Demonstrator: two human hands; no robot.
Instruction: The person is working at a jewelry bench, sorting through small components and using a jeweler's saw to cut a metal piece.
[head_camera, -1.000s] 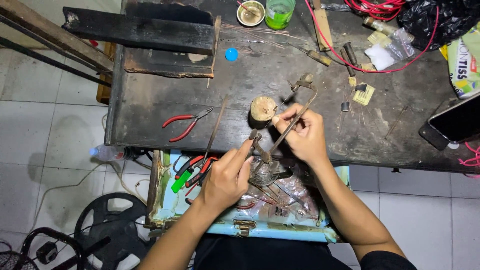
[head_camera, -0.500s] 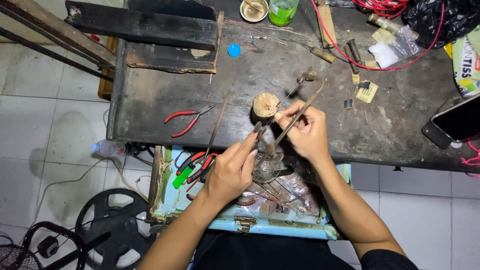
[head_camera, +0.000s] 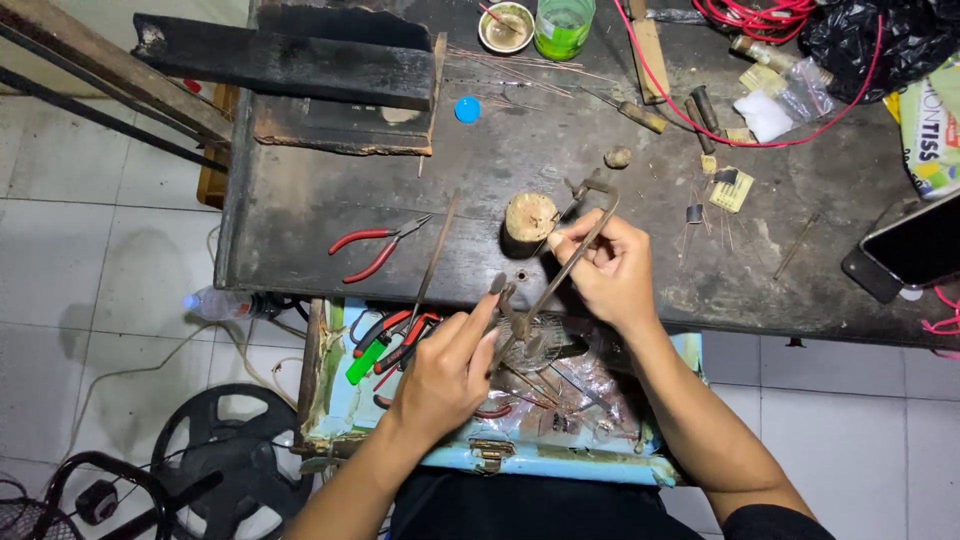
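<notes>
Your right hand (head_camera: 610, 268) grips a small metal saw frame (head_camera: 580, 235), slanted over the front edge of the dark workbench (head_camera: 300, 210). Your left hand (head_camera: 445, 372) pinches a small metal piece (head_camera: 500, 290) at the frame's lower end, just beside a cork stump (head_camera: 530, 217). Red-handled pliers (head_camera: 375, 248) lie to the left; an open pale-blue toolbox (head_camera: 330, 400) sits below your hands.

Red-handled pliers (head_camera: 375, 250) on dark, stained bench (head_camera: 300, 200). Blue cap (head_camera: 467, 109), green glass (head_camera: 563, 25), red wire (head_camera: 700, 100). Pale blue toolbox (head_camera: 560, 465); white tiled floor (head_camera: 90, 270).
</notes>
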